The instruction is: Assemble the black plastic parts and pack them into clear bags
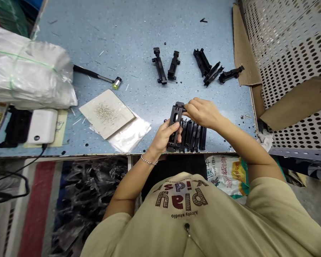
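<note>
My left hand (163,135), with a beaded bracelet at the wrist, is closed around a long black slotted plastic part (176,117) near the table's front edge. At the upper right end of that part, the fingers of my right hand (200,111) are pinched together against it; what they grip there is too small to make out. Beneath and beside my hands lies a row of several similar black parts (195,135). Farther back on the table sit a pair of black parts (159,67) and a loose group of black parts (203,64).
On the blue speckled table (128,28) a hammer (101,76) lies left of centre. A pale board (107,112) rests on clear plastic bags (133,134). A wrapped white bundle (29,71) and a white box with a cable (42,126) stand left; perforated metal (291,53) borders the right.
</note>
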Tool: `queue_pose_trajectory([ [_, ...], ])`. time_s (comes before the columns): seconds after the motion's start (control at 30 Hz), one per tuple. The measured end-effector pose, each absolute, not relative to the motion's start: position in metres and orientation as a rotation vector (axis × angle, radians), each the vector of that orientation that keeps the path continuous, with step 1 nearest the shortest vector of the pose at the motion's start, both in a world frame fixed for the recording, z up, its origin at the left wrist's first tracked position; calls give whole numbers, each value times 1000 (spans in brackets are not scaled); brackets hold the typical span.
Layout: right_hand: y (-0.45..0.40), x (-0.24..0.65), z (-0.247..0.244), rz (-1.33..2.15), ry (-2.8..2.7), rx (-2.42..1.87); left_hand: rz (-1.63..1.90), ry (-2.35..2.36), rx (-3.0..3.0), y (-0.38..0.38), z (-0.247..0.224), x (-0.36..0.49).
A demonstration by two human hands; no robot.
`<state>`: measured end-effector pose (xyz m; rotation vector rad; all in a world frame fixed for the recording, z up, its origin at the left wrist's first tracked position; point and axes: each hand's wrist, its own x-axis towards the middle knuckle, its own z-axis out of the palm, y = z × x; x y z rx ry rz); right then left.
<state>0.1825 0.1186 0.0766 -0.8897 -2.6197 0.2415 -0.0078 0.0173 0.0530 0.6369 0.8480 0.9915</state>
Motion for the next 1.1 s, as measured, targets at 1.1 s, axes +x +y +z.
queue_pose_trajectory([
  [1.1, 43, 247, 8, 528, -2754, -1323, 1161, 1203, 450, -6, -32, -42],
])
